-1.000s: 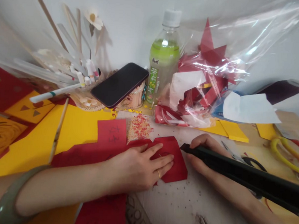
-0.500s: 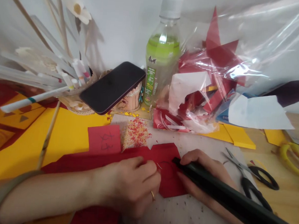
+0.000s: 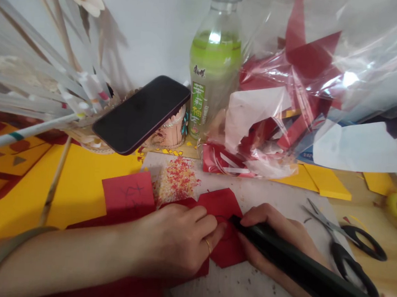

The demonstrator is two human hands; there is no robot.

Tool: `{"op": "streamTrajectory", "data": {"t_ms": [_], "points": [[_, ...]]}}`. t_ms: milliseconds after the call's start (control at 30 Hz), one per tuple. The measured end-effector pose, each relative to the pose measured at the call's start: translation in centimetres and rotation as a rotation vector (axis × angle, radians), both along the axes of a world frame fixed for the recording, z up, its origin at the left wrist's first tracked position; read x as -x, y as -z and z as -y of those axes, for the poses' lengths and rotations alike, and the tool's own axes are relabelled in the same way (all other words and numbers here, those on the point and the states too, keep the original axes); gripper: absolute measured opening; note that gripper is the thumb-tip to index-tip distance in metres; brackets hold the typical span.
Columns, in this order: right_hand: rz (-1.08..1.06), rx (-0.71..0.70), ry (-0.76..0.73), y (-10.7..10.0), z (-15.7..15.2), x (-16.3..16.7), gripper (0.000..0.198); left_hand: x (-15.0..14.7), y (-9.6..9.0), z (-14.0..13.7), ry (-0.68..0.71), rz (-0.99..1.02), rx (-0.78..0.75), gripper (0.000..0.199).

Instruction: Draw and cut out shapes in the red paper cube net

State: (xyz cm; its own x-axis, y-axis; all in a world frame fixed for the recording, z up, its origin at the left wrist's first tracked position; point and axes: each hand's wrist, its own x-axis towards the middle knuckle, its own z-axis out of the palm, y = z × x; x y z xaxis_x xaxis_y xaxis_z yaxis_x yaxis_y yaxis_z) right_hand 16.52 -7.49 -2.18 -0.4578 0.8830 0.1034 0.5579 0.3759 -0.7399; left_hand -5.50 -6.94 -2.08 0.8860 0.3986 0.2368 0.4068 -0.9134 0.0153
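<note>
Angular red paper seems light, creasable: hold edges. Right hand grips long black tool; left hand, grip unclear.

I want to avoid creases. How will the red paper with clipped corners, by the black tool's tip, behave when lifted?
The red paper is probably light and bendable, as it looks thin. It seems unlikely to roll, since it lies flat. Pulled now, it might snag or crease, as the black tool in the right hand appears to touch it.
</note>
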Motion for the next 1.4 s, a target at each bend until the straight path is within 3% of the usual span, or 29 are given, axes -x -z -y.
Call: {"op": "streamTrajectory", "data": {"t_ms": [300, 1000, 1400], "points": [[-0.005, -0.019, -0.006, 0.07, -0.03, 0.03, 0.013, 0.11, 0.02, -0.02, -0.005, -0.005, 0.044, 0.030], [0.015, -0.103, -0.091, 0.10, -0.33, -0.18, 0.019, 0.13, 0.12, 0.04, 0.031, -0.046, -0.039, 0.031], [0.011, -0.225, -0.165, 0.50, -0.37, 0.05, 0.019, 0.00, 0.37, -0.10, 0.023, -0.029, -0.111, 0.030]]}}
